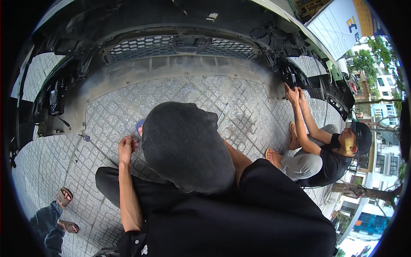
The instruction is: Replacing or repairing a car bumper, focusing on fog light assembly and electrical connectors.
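Observation:
My left hand point(127, 149) is raised above the paving, its fingers curled together. Whatever they may hold is too small to make out. Right beside it, a large rounded black cloth cap point(184, 147) covers the middle of the view. My right forearm point(236, 159) shows only in part past the cap's edge, and my right hand is hidden behind it. Ahead curves a large dark car bumper point(141, 68), its inner side towards me, with a honeycomb grille point(143, 46) in its middle. Both hands are apart from the bumper's visible parts, as far as I can see.
At right a squatting co-worker point(338, 150) has both hands point(293, 93) at the bumper's right end. Another person's sandalled feet point(65, 197) stand at lower left. A thin rod point(223, 112) and a small dark object point(86, 138) lie on the paving point(107, 111).

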Demonstrator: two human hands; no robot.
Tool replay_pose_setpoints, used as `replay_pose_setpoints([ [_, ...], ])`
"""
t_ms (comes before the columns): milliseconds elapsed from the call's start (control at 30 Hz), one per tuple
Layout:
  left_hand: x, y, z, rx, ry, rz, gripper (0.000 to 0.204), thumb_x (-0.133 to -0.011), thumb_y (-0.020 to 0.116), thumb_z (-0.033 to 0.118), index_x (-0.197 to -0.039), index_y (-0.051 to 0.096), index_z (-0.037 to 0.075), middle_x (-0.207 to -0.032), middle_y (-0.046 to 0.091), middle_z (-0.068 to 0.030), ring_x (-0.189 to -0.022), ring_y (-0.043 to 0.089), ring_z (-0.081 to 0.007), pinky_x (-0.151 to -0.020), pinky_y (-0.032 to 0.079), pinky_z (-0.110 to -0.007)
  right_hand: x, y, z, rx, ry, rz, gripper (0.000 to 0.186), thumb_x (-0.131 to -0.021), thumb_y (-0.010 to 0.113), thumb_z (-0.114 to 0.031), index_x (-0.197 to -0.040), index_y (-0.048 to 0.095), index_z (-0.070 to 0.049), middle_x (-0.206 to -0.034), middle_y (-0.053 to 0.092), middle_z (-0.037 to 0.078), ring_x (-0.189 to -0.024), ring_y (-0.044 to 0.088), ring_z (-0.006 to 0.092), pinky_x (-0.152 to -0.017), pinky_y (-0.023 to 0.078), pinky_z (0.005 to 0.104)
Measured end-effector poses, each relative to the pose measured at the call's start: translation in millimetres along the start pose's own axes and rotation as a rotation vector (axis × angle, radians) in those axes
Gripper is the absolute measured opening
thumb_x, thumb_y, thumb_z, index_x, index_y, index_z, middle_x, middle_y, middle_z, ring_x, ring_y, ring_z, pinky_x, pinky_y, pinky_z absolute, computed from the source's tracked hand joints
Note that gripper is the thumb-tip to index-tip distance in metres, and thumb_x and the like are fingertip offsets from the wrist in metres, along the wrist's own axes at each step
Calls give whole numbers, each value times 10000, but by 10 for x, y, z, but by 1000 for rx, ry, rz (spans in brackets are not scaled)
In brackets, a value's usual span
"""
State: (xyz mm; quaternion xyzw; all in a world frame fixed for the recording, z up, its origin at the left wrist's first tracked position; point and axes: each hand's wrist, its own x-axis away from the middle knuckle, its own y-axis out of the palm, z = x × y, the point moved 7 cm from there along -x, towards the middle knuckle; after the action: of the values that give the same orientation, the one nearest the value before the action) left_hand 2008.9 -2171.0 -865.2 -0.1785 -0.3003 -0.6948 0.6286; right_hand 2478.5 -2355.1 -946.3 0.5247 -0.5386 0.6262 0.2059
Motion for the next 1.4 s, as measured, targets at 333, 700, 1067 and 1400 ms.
replay_pose_setpoints([
  [333,-27,112,38,-154,7,-25,229,-1096,561,211,-1190,682,41,-955,756,-63,-768,696,-121,-667,546,-264,483,-233,-142,-71,0,-40,513,-828,786,-361,-1224,766,-36,-1102,783,167,-847,799,313,-707,658,433],
  [700,-49,216,0,-270,50,108,219,-1047,583,130,-1132,649,-61,-894,729,-112,-781,689,-174,-742,575,-332,1656,-2352,-527,-55,-144,305,527,-830,788,-370,-1235,760,-33,-1132,777,174,-895,792,319,-744,654,436],
  [1067,-32,203,19,-313,68,115,282,-1045,603,163,-1181,655,-79,-931,745,-128,-813,707,-179,-784,584,-332,2414,-3390,-515,-50,-187,539,542,-832,790,-379,-1245,753,-30,-1161,771,181,-944,786,324,-781,650,440],
  [1400,-46,184,57,-130,78,99,247,-1057,587,150,-1161,685,-52,-939,754,-108,-784,715,-190,-728,588,-326,2320,-2826,-103,-1,-97,570,555,-834,793,-386,-1255,747,-27,-1188,766,188,-988,780,329,-814,646,444],
])
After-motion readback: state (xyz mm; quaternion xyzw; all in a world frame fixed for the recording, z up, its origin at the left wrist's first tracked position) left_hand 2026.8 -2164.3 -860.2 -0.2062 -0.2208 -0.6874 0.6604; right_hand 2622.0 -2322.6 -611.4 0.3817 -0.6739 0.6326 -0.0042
